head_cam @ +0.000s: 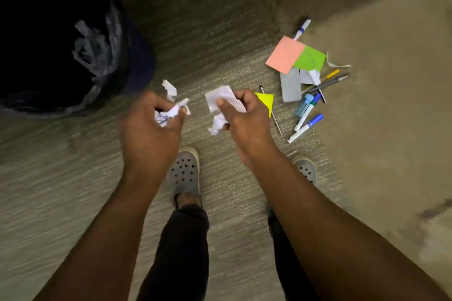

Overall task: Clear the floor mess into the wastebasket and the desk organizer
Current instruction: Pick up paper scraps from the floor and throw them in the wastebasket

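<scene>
My left hand (156, 127) is shut on a crumpled white paper (171, 111), held above the carpet. My right hand (241, 115) grips another crumpled white paper (220, 100) beside it. The dark wastebasket (73, 95), lined with a black bag and holding white paper scraps, stands at the upper left, close to my left hand. On the carpet to the right lie a pink sticky note (285, 55), a green note (311, 58), a yellow note (265, 101), several blue-capped markers (305, 115), pens (329, 82) and a grey plastic piece (291, 87).
My two feet in grey perforated clogs (183, 173) stand on the carpet below my hands. A thin dark stick (271, 111) lies by the yellow note. A torn paper strip (337, 63) lies past the green note. The desk organizer is out of view.
</scene>
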`<state>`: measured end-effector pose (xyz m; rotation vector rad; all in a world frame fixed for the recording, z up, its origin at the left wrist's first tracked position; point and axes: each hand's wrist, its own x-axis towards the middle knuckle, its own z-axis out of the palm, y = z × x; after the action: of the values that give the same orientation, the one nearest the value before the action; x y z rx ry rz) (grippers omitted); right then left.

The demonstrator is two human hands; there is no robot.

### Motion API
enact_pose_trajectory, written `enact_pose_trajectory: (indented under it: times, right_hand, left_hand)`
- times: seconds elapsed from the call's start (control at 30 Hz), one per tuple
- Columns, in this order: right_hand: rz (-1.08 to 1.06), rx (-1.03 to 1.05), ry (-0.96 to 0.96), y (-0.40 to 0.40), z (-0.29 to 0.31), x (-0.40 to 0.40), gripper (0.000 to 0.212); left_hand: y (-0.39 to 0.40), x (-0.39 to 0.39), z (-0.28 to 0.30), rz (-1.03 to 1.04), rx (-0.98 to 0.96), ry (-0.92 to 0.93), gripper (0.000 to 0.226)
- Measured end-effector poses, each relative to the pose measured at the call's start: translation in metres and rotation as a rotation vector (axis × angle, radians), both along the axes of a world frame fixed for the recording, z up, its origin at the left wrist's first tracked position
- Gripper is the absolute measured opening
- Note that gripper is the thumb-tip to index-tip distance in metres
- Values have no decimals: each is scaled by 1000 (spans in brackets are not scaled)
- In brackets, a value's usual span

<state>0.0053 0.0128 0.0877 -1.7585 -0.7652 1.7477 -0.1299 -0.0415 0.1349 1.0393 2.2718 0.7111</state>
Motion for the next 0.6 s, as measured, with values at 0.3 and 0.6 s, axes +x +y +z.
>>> enact_pose_trajectory:
  times: [0.3,0.6]
  right_hand:
    - [279,946,-170,70,123,-211,10]
    - [844,1013,-501,52,67,-215,36]
  left_hand:
    - [50,-189,62,216,82,321,26]
    - [25,-224,2,-82,-269,301,51]
